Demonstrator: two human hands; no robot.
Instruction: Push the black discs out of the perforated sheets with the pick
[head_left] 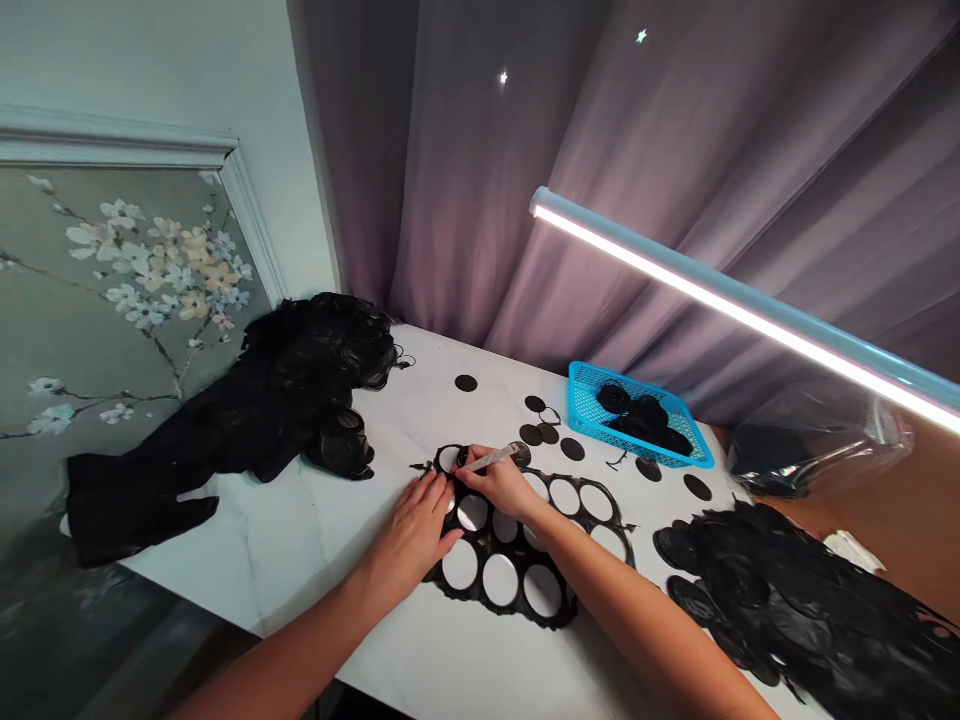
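Note:
A black sheet [520, 551] with rows of round holes lies on the white table, the table top showing through the holes. My left hand [415, 530] rests on its left edge, palm down with fingers stretched out. In my right hand [501, 482] is a slim pale tool [491, 459], pinched by the fingers, its tip at the sheet's upper left corner near a small black disc. Whether the tip touches the sheet is too small to tell. Several loose black discs [572, 449] are scattered behind the sheet.
A blue basket [705, 455] holding black pieces stands at the back right. Heaps of black material lie at the left [247, 410] and right [795, 600]. A clear plastic bag [825, 430] is behind the right heap. A lit tube lamp [720, 290] crosses above the table.

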